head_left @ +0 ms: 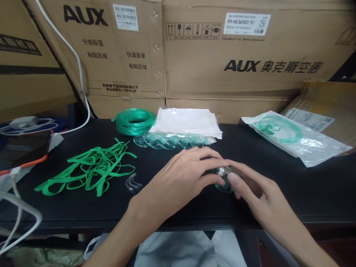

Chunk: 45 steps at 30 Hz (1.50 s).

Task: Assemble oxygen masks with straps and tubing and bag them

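a black surface [306, 196] spans the view, its front edge just above pale clothing [175, 250], its back edge near a left box [111, 74] and a right box [194, 66] of cardboard. the left hand [186, 170] and right hand [253, 183] close their fingers on a clear green piece [224, 187] near the front edge; fingers cover it, so it is probably a mask. black top shows between them and the bagged tubing [294, 137], and before the green straps [94, 165]. behind lie a row of clear masks [175, 141], white packets [186, 120] and coiled tubing [136, 129]. both boxes read "aux"; the right one's label starts "kfr-46g".
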{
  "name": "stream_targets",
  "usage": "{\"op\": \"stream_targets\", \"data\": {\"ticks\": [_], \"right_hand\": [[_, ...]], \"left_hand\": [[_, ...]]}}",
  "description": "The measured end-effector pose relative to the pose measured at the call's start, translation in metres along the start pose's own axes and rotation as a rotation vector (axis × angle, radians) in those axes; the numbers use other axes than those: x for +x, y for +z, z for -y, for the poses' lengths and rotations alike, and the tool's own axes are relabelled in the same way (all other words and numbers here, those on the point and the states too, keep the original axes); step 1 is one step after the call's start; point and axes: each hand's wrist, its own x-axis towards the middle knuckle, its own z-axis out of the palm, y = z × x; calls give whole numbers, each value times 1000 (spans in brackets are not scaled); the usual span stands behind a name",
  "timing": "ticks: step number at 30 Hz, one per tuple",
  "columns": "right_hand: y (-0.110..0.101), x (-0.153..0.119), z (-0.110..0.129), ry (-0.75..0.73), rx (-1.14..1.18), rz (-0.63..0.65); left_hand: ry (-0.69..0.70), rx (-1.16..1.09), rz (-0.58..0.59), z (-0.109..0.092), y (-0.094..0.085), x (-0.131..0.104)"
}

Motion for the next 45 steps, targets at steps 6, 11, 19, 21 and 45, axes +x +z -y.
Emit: {"op": "stream_targets", "data": {"ticks": [6, 11, 19, 21, 45], "right_hand": [[0, 1, -12, -6, -9, 128], [1, 2, -10, -16, -90, 137], [5, 4, -24, -55, -114, 103], [7, 6, -28, -62, -99, 110], [11, 5, -10, -65, -72, 117]], "left_hand": [[-2, 230, 78, 14, -5, -9], [16, 224, 100, 7, -11, -7], [-28, 180, -56, -7, -25, -11], [-77, 174, -79, -8, -37, -16], [-328, 659, 39, 43, -73, -132]]}}
